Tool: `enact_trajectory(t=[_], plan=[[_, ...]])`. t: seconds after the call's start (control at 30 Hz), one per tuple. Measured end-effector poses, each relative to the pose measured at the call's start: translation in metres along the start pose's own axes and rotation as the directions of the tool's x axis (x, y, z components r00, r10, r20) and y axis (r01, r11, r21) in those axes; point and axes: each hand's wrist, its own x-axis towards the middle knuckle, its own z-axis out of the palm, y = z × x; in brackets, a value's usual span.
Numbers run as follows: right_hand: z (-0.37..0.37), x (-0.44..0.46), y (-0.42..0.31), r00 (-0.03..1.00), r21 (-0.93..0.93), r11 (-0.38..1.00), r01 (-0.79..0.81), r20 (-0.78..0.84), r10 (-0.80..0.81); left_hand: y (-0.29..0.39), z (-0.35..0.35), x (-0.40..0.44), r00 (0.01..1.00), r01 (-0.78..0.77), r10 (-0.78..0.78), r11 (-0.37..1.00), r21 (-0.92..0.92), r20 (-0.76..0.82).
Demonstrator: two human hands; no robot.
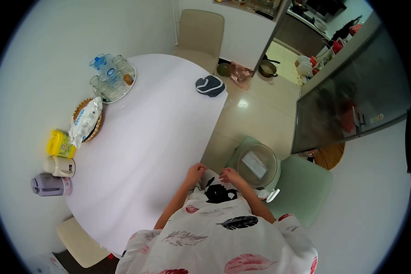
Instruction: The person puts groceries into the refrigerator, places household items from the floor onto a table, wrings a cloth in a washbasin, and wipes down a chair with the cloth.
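Observation:
My left hand is just off the edge of the white-covered table, its fingers loosely bent and nothing visible in them. My right hand hovers over my lap, a short gap from the left, with slightly parted, bent fingers and no object seen in it. Below both hands is a black shape on my feather-print clothing; I cannot tell if it is print or an object. Right of my right hand, a round clear-lidded container with a pale flat packet rests on a green chair.
Along the table's left side are a tray of glasses, a basket with a white packet, a yellow container and two jugs. A dark folded cloth item lies at the far corner. A beige chair stands behind; a glass door is right.

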Motion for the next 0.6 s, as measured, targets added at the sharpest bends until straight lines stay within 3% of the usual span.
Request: enact_trajectory(t=[0.17, 0.5, 0.57, 0.6], plan=[[-0.017, 0.033, -0.014, 0.999, 0.038, 0.999, -0.039, -0.035, 0.04, 0.012, -0.015, 0.016, 0.999, -0.011, 0.012, 0.999, 0.038, -0.041], [-0.022, 0.107, -0.103, 0.989, -0.206, 0.973, -0.107, 0.074, 0.125, 0.057, -0.032, 0.037, 0.981, 0.068, -0.092, 0.988, -0.137, -0.173], [-0.039, 0.12, -0.118, 0.981, -0.319, 0.948, 0.009, 0.186, 0.053, 0.061, -0.026, 0.051, 0.976, 0.094, -0.12, 0.985, -0.144, -0.18], [-0.051, 0.125, -0.125, 0.987, -0.329, 0.944, 0.026, 0.159, 0.028, 0.063, -0.022, 0.061, 0.981, 0.086, -0.113, 0.982, -0.168, -0.16]])
